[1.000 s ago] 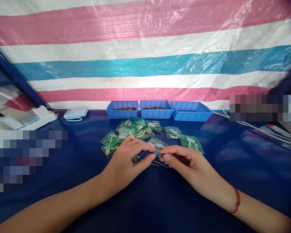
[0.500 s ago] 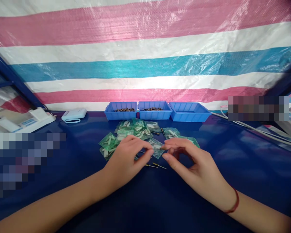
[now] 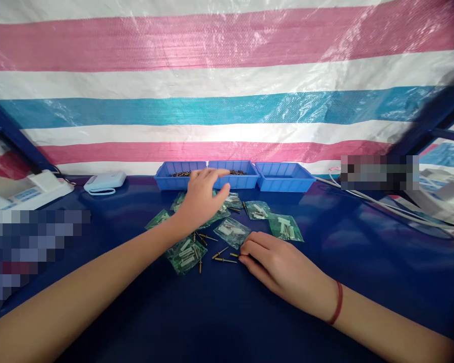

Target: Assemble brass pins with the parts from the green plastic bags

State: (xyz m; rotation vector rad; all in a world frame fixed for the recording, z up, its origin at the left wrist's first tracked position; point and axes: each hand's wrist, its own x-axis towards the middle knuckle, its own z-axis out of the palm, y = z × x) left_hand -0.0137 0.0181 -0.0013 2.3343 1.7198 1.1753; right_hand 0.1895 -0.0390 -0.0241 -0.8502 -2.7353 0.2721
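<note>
My left hand (image 3: pixel 202 199) is stretched forward over a pile of small green plastic bags (image 3: pixel 223 206), fingers spread and holding nothing, its tips near the rims of two blue bins (image 3: pixel 179 177) (image 3: pixel 245 179) that hold dark small parts. My right hand (image 3: pixel 278 264) lies low on the dark blue table, fingers curled together, their tips against loose brass-coloured pins (image 3: pixel 222 258). Whether a pin is pinched is unclear. More green bags of white parts lie at the front left (image 3: pixel 185 253), in the middle (image 3: pixel 232 232) and to the right (image 3: pixel 286 227).
A third blue bin (image 3: pixel 283 177) stands to the right of the other two. A white handset-like device (image 3: pixel 105 182) and a white machine (image 3: pixel 26 189) sit at the back left. White cables (image 3: pixel 386 204) run along the right. A striped tarp hangs behind.
The hands have separated. My left hand has let go and reached forward towards the bins. My right hand has dropped to the table by the pins. A bag and several pins now lie exposed.
</note>
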